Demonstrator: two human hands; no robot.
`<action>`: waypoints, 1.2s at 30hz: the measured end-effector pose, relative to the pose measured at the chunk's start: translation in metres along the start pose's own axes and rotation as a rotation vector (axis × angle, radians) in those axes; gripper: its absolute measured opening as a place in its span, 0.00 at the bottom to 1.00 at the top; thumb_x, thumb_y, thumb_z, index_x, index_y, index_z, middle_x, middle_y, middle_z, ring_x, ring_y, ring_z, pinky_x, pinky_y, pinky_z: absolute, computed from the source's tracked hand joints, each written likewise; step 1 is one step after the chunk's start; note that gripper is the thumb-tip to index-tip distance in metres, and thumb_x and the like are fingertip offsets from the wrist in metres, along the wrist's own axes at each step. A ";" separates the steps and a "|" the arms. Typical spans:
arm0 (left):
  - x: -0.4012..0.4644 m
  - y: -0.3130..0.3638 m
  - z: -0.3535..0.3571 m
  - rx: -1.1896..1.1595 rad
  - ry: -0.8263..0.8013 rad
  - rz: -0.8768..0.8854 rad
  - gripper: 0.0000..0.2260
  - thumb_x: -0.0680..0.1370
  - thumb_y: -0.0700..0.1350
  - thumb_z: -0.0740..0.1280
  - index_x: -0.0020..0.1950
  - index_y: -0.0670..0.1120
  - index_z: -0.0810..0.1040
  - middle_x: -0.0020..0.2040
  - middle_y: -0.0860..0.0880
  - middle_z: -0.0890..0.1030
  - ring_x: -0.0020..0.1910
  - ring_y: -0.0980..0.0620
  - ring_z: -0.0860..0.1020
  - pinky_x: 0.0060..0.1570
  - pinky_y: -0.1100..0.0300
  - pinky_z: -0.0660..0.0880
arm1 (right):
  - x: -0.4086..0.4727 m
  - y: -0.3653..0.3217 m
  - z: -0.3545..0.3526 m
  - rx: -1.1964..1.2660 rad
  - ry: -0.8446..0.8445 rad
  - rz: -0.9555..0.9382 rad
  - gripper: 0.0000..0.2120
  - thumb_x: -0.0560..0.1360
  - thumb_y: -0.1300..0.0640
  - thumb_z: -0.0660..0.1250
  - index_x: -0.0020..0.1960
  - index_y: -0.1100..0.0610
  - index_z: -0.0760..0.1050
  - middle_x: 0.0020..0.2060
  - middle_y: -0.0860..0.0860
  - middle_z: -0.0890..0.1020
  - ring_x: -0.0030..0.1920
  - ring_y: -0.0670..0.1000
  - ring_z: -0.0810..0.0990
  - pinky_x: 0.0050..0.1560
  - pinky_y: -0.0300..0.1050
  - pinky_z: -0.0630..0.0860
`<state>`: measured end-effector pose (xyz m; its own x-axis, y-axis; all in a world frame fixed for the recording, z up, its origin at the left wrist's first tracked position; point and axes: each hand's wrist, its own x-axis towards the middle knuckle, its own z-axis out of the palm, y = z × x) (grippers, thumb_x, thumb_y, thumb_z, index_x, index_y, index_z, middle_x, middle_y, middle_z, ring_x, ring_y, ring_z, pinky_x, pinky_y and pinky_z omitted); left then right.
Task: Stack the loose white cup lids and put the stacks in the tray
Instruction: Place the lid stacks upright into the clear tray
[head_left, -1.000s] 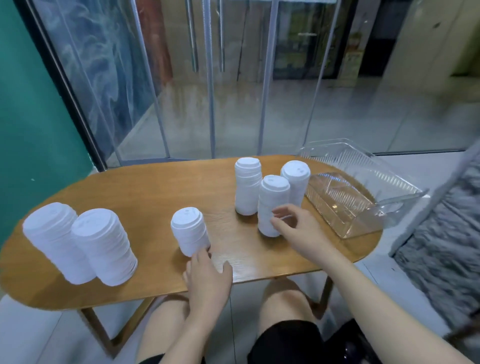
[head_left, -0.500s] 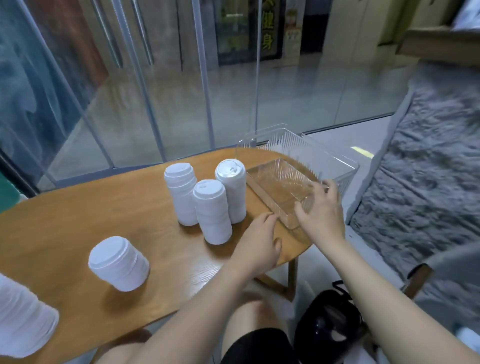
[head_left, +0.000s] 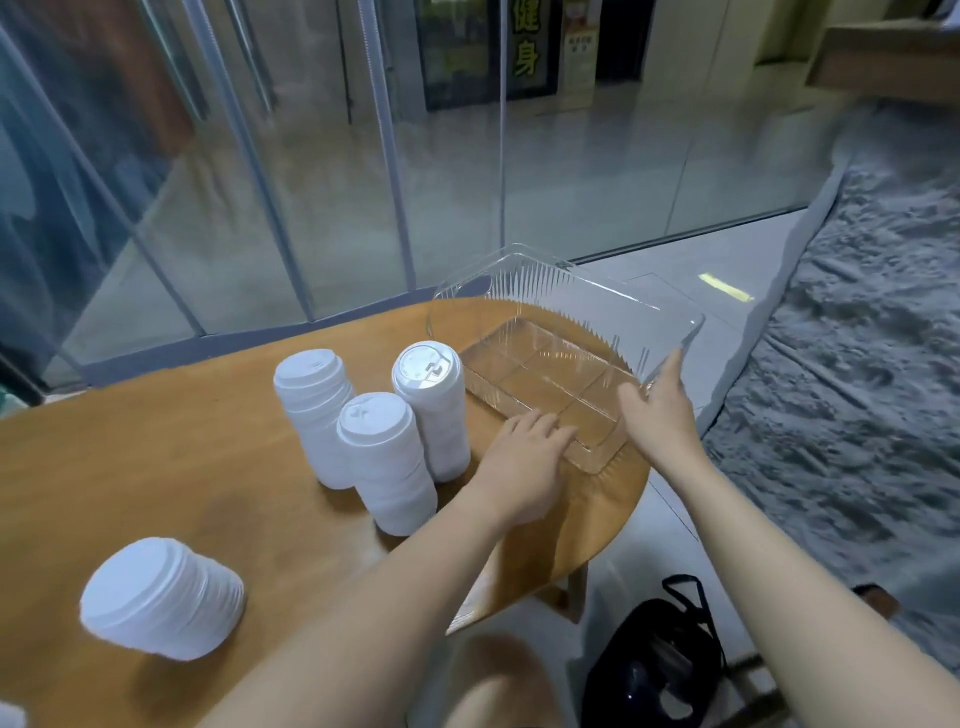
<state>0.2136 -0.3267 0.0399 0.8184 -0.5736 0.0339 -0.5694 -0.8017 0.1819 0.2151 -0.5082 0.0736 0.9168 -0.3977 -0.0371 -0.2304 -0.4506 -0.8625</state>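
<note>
A clear plastic tray (head_left: 566, 291) sits at the right end of the wooden table (head_left: 171, 467), partly past the edge. My right hand (head_left: 657, 415) grips its near right wall, thumb inside and fingers up the outside. My left hand (head_left: 519, 467) lies over the tray's near left rim, fingers curled onto it. Three upright stacks of white cup lids stand just left of the tray: a back left stack (head_left: 311, 410), a front stack (head_left: 387, 462) and a back right stack (head_left: 434, 405). A shorter, tilted stack (head_left: 161, 597) lies at the near left.
A glass wall with metal posts (head_left: 384, 156) runs close behind the table. A grey textured cover (head_left: 857, 389) fills the right side. A black bag (head_left: 660, 660) lies on the floor by the table leg. Another white stack shows at the bottom left corner (head_left: 8, 717).
My view swung right. My right hand left the front stack and took the tray's right wall. My left hand went from beside the short stack to the tray's near rim.
</note>
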 end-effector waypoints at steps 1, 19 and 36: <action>0.002 0.002 0.001 0.009 0.005 0.003 0.24 0.83 0.42 0.57 0.80 0.48 0.64 0.79 0.45 0.65 0.80 0.43 0.58 0.79 0.48 0.54 | 0.008 0.000 -0.001 -0.009 -0.012 -0.015 0.40 0.80 0.51 0.57 0.83 0.49 0.36 0.78 0.60 0.65 0.73 0.62 0.70 0.66 0.54 0.69; -0.006 0.007 -0.040 0.041 -0.112 0.039 0.27 0.85 0.40 0.59 0.84 0.45 0.56 0.85 0.45 0.53 0.84 0.46 0.51 0.81 0.52 0.47 | 0.062 -0.014 -0.004 -0.128 -0.036 -0.203 0.32 0.82 0.49 0.61 0.83 0.53 0.54 0.79 0.53 0.64 0.77 0.58 0.64 0.74 0.54 0.64; -0.049 -0.079 -0.178 0.071 -0.034 -0.259 0.29 0.80 0.58 0.70 0.79 0.54 0.68 0.74 0.50 0.70 0.72 0.47 0.69 0.69 0.48 0.70 | -0.045 0.011 0.100 -0.084 -0.486 -0.337 0.28 0.74 0.53 0.76 0.71 0.55 0.73 0.60 0.51 0.79 0.58 0.50 0.79 0.60 0.46 0.76</action>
<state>0.2322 -0.2048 0.1985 0.9351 -0.3524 -0.0384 -0.3465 -0.9315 0.1108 0.2039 -0.4151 0.0151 0.9835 0.1806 -0.0121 0.0923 -0.5578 -0.8248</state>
